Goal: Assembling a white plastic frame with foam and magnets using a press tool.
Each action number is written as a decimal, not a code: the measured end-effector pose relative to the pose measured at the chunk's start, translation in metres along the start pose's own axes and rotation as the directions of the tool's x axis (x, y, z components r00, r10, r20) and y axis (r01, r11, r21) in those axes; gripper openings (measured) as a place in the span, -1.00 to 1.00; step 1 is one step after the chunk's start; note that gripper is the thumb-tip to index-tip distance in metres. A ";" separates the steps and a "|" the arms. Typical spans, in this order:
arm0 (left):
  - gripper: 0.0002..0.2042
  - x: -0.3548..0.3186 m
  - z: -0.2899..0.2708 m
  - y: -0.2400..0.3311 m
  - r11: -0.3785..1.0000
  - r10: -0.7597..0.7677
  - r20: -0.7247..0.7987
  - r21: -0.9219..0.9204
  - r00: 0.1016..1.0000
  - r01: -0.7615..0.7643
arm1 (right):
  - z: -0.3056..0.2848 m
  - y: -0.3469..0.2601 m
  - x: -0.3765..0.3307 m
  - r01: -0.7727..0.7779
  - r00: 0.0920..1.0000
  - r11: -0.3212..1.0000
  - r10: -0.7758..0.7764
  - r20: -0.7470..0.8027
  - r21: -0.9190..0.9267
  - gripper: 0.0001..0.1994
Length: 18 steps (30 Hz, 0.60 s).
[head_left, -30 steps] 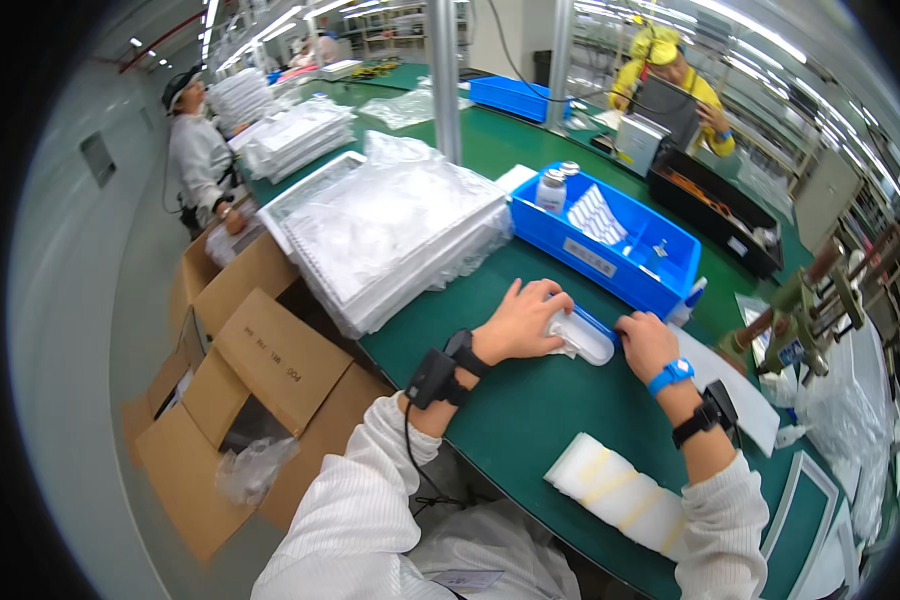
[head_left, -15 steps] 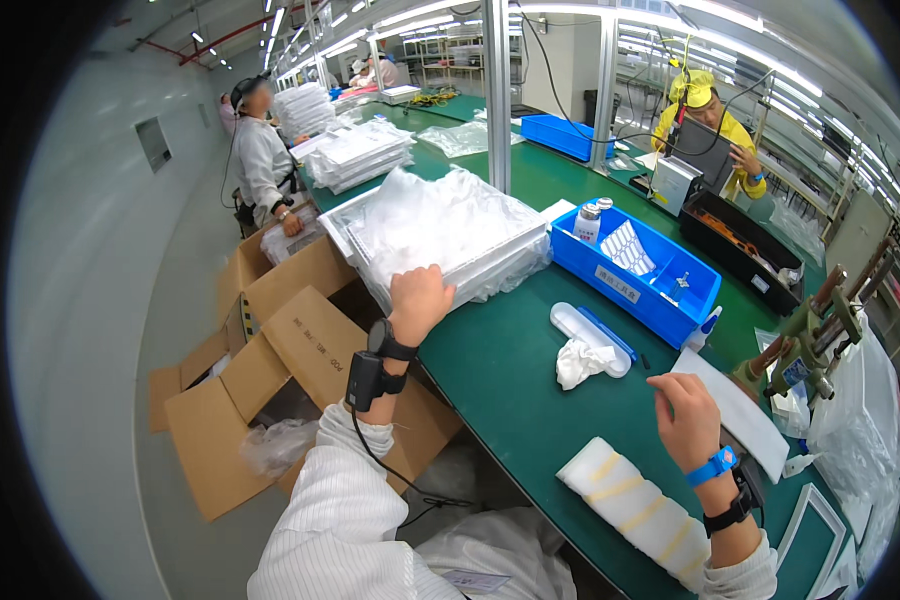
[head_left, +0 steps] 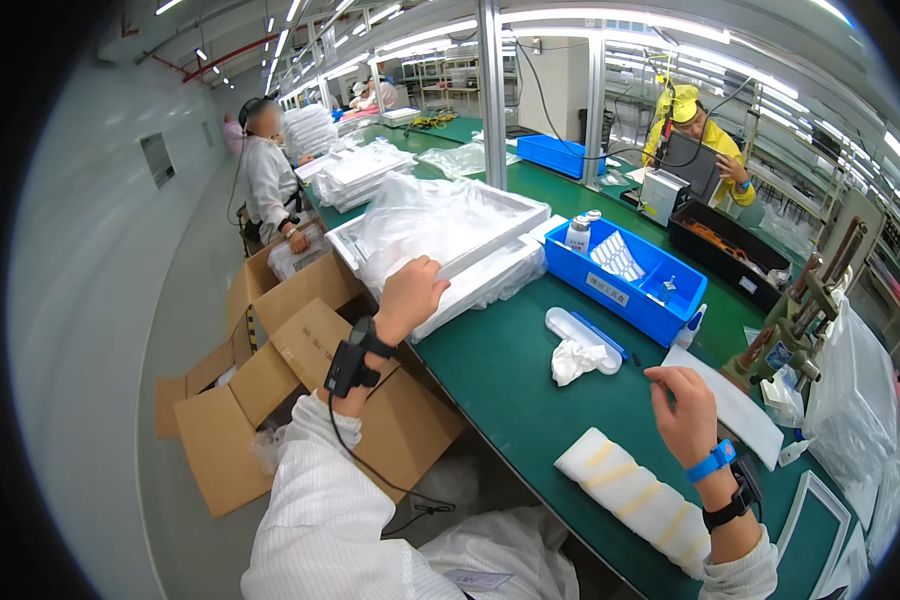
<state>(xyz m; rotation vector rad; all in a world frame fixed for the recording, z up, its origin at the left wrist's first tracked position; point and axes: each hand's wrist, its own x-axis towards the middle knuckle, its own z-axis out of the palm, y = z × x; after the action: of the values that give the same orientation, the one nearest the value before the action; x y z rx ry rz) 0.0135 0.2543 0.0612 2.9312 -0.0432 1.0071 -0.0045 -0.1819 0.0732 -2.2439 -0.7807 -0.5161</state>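
Note:
My left hand (head_left: 412, 298) is closed on the near edge of a white rectangular frame (head_left: 500, 240) on top of a stack at the bench's left edge. The frame sits at an angle over the lower white pieces (head_left: 485, 290), with crumpled clear plastic wrap (head_left: 415, 215) across it. Above the green bench hovers my right hand (head_left: 683, 415), its fingers loosely bent, thumb apart, and nothing visible in it. Nearest to it are a white foam pad with yellowish stripes (head_left: 630, 495) and a crumpled white cloth (head_left: 576, 362) against a white oblong case (head_left: 585, 335).
A blue divided bin (head_left: 625, 300) holds bottles and small items. Beyond it stands a black bin (head_left: 720, 255); a green hand press (head_left: 775, 350) is at right. Open cardboard boxes (head_left: 220, 445) lie left below. One co-worker (head_left: 268, 190) stands far left, another in yellow (head_left: 705, 140) sits across.
The top frame has shifted and now lies askew, showing the pieces under it. My left hand has moved slightly left and up with its edge. My right hand has barely moved.

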 end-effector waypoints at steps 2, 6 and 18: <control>-0.81 -0.008 -0.011 0.011 0.999 0.033 -0.069 -0.032 0.997 -0.036 | -0.004 -0.003 0.004 -0.082 0.997 0.996 0.082 0.003 0.043 -0.84; -0.80 -0.032 -0.045 0.054 0.974 0.144 -0.246 -0.137 0.958 -0.182 | -0.014 0.006 0.019 -0.262 0.958 0.873 0.287 0.001 0.411 -0.70; -0.50 -0.089 0.078 0.137 0.104 0.406 0.014 -0.994 0.914 -0.031 | -0.095 -0.028 -0.026 -0.167 0.869 0.811 0.389 -0.305 0.561 -0.70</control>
<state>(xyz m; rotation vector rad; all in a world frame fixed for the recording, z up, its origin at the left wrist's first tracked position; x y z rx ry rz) -0.0137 0.1146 -0.0509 1.6824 -0.8566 0.2216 -0.0550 -0.2443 0.1375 -1.6241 -0.2989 -0.5261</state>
